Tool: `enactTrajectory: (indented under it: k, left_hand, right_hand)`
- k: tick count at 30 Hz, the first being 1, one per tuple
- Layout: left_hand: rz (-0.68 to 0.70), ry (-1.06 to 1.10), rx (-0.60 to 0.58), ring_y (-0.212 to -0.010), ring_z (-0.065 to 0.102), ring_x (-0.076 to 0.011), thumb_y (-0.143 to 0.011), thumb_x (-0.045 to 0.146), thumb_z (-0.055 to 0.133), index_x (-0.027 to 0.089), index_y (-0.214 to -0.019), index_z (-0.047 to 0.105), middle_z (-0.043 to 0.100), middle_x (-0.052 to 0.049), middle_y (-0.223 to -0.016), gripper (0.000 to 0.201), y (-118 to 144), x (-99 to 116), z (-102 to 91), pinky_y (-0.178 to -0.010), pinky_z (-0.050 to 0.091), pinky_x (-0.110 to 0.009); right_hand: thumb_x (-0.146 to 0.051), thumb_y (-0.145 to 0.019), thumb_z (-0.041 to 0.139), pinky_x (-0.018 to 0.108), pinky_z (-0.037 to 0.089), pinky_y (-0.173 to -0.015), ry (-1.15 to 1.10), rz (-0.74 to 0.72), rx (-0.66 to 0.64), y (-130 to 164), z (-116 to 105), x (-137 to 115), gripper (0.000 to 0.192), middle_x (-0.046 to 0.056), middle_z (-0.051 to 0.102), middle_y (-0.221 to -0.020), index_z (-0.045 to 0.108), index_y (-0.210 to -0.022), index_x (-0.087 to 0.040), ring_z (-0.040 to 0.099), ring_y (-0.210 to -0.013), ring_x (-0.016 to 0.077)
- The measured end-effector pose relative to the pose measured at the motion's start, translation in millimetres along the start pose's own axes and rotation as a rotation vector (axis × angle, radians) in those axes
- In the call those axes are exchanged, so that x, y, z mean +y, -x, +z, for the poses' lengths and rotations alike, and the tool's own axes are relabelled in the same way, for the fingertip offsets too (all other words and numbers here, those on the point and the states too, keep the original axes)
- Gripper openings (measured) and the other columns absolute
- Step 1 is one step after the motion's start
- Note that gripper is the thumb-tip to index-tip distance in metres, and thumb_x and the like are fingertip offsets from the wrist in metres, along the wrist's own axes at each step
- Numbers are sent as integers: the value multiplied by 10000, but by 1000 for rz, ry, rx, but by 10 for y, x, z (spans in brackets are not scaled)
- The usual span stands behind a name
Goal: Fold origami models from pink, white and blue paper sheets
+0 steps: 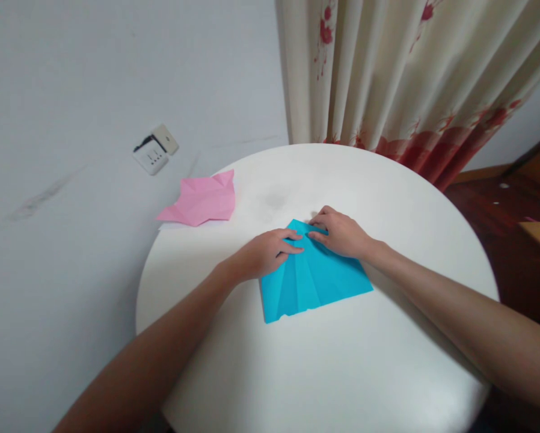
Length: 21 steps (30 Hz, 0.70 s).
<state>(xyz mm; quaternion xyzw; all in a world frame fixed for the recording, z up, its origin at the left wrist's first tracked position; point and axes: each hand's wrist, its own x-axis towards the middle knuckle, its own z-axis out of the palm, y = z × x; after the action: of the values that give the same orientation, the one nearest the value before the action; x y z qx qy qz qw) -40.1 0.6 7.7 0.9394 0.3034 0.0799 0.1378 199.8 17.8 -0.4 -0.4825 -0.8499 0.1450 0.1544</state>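
A sheet of bright blue paper (317, 276) with fan-like creases lies on the round white table, its upper corner pointing away from me. Small notches show along its near edge. My left hand (270, 249) rests on the paper's upper left part, fingers stretched out and pressing it down. At the upper right edge, my right hand (335, 231) has its thumb on the paper and its bent fingers around the edge, pinching it. The fingertips of both hands are close together near the top corner.
Creased pink paper (207, 199) lies at the table's far left edge, with something white under it. The white table (409, 198) stands against a pale wall with a socket (151, 156). A cream curtain (387, 72) with red flowers hangs behind.
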Motion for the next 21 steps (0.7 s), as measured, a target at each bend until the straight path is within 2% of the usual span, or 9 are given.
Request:
enactTrajectory:
  k: [21]
  left_hand:
    - [0, -5, -5, -1277, 534, -239, -921, 104, 477, 245, -1210, 690, 560, -83, -1391, 385, 0, -4, 16, -1086, 430, -415]
  right_hand:
    - [-366, -922, 571, 316, 477, -854, 3, 4, 3, 1, 11, 1, 269, 103, 609, -1150, 681, -1119, -219, 634, -973, 224]
